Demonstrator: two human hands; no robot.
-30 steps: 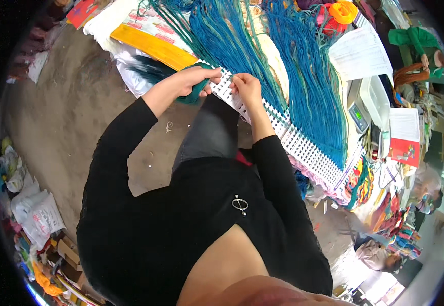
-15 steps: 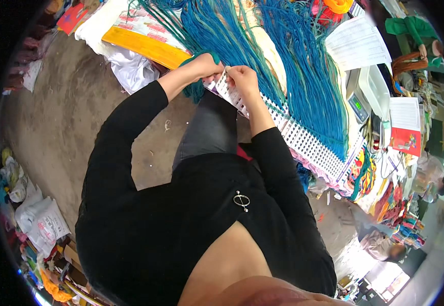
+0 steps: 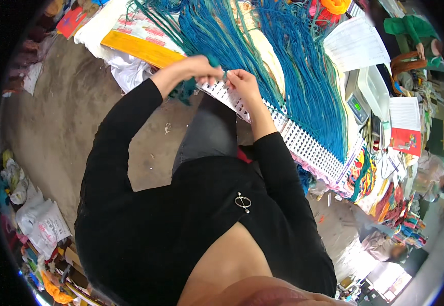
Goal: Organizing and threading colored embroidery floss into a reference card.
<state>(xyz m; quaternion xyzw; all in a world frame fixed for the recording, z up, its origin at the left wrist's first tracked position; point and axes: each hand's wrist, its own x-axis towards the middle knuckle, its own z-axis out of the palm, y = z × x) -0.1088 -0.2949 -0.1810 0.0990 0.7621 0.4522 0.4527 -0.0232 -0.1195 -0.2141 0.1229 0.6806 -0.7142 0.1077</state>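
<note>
My left hand [image 3: 201, 69] is closed around a small bundle of teal yarn [image 3: 184, 93], whose loose part hangs below the wrist. Close beside it, my right hand [image 3: 242, 84] pinches thumb and finger together at what looks like a strand of that yarn; the tips are small and partly hidden. Both hands are above the near-left end of a long white card strip [image 3: 308, 140] with rows of dark holes. Long blue-green yarn strands [image 3: 311, 92] lie across the table, their near ends along the strip.
A yellow board [image 3: 140, 48] and white plastic bag [image 3: 130, 71] lie left of the yarn. To the right are paper sheets [image 3: 357, 43], a digital scale [image 3: 357, 104] and a red-and-white leaflet [image 3: 405, 140]. A person in green [image 3: 410, 30] sits at far right.
My left hand has shifted slightly left, turning with the teal yarn. The strip's end, raised at my fingers before, now lies lower, and my right hand has come down a little.
</note>
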